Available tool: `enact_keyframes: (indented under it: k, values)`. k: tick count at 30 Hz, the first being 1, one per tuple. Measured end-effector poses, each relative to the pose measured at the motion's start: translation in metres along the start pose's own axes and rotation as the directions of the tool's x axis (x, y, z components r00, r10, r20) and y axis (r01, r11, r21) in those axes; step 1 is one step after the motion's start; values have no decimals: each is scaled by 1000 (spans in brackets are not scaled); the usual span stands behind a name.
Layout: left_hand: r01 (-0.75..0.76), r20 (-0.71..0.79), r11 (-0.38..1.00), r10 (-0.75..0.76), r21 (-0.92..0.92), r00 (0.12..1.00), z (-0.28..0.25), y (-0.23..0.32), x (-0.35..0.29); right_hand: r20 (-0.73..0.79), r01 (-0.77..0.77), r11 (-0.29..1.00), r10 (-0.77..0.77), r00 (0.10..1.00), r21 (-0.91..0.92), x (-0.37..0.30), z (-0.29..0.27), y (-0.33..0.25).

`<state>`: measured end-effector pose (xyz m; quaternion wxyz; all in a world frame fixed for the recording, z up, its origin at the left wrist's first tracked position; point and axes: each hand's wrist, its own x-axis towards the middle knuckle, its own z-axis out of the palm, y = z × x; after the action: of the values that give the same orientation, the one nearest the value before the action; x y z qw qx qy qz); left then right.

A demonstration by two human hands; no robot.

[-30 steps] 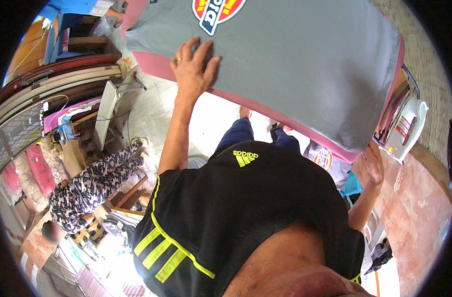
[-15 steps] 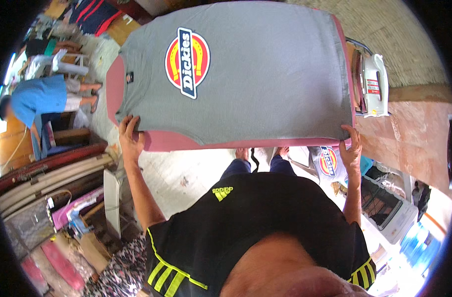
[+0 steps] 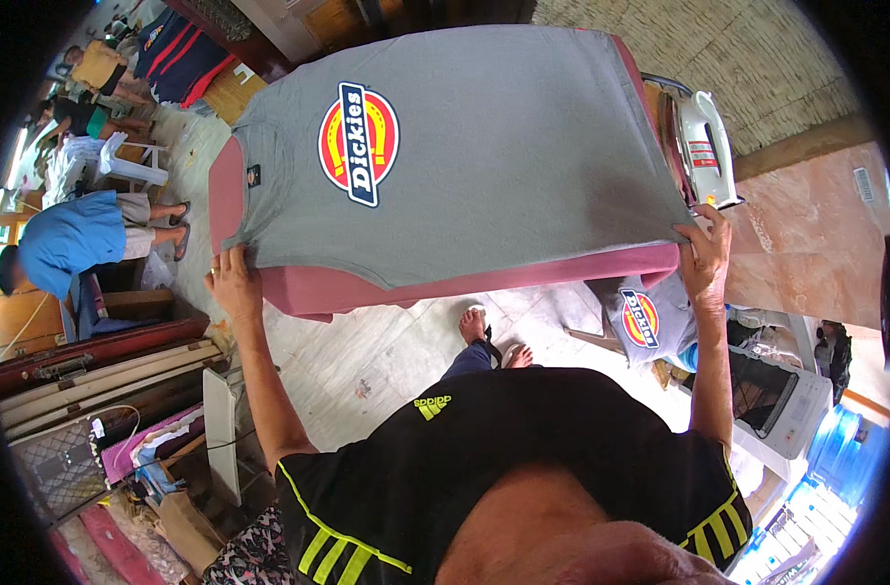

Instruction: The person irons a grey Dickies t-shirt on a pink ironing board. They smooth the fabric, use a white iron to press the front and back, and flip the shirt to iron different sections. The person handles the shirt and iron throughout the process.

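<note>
A grey sleeveless shirt (image 3: 523, 146) with a round red, yellow and blue print on its chest lies spread over an ironing board (image 3: 445, 280) with a maroon cover. Its neck end points left, its hem right. My left hand (image 3: 234, 285) pinches the shirt's near shoulder edge at the board's left end. At the right, my right hand (image 3: 706, 255) has the near corner of the hem between its fingers, drawn slightly past the board. Between the hands, the armhole and near side edge leave a strip of the maroon cover bare.
A white iron (image 3: 706, 151) stands at the board's right end. Another grey printed shirt (image 3: 645, 317) hangs below, near my right forearm. A person in a blue top (image 3: 72, 234) bends over at the left. A white stool (image 3: 133, 161) and stacked boards (image 3: 103, 375) are on that side too.
My right hand has moved up and outward with the hem corner, stretching the shirt's near edge. My left hand has shifted slightly left on the shoulder edge. My feet have shifted.
</note>
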<state>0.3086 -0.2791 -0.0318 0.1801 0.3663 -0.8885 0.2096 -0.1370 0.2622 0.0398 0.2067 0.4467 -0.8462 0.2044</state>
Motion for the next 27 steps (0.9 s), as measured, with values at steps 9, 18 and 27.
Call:
enact_keyframes:
  k: [9, 18, 27]
  values:
    - [64, 35, 989, -70, 136, 997, -25, 2, -30, 86, 64, 996, -70, 994, 67, -32, -12, 21]
    - [160, 23, 984, -163, 81, 986, -54, 4, -102, 216, 3, 990, -33, 976, 138, -88, -51, -2]
    - [337, 418, 942, -301, -11, 857, -53, 5, -89, 489, 14, 925, -213, 846, 380, -67, -31, 21]
